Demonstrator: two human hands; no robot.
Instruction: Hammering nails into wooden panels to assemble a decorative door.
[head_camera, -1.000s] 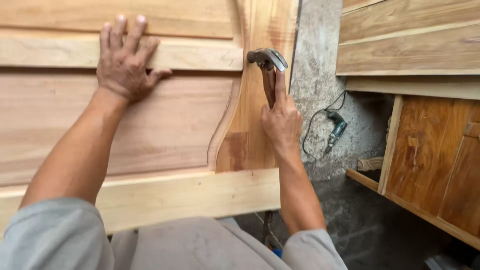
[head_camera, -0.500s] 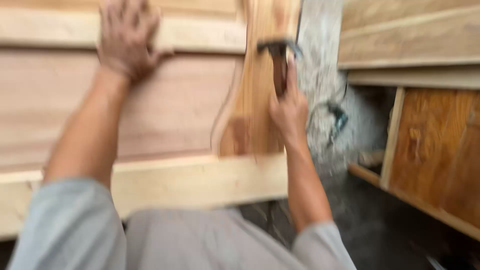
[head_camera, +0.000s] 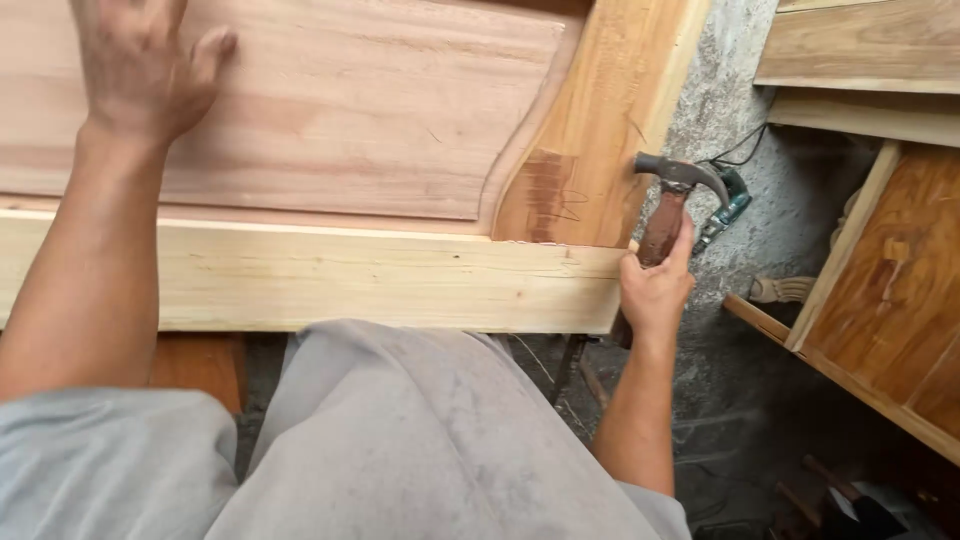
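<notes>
We hold a claw hammer with a dark steel head and a worn reddish-brown wooden handle (head_camera: 668, 205) in our right hand (head_camera: 655, 290). The fingers are wrapped fully around the lower part of the handle, thumb up along its side, so this grip is closed tight on the hammer. The hammer stands nearly upright, its head just beside the right edge of the curved orange-brown wooden side piece (head_camera: 600, 130), above the right end of the pale, straight-grained wooden rail (head_camera: 330, 275). Our right forearm rises from the lower right, the wrist bent slightly inward.

Our left hand (head_camera: 140, 70) lies flat, fingers spread and pointing away from us, palm pressed on the broad pinkish-brown wooden panel (head_camera: 380, 120); it holds nothing. The left arm stretches almost straight from the grey sleeve (head_camera: 100, 460).

A small teal power tool with a black cord (head_camera: 728, 208) lies on the rough grey concrete floor (head_camera: 720, 350), just behind the hammer head.
</notes>
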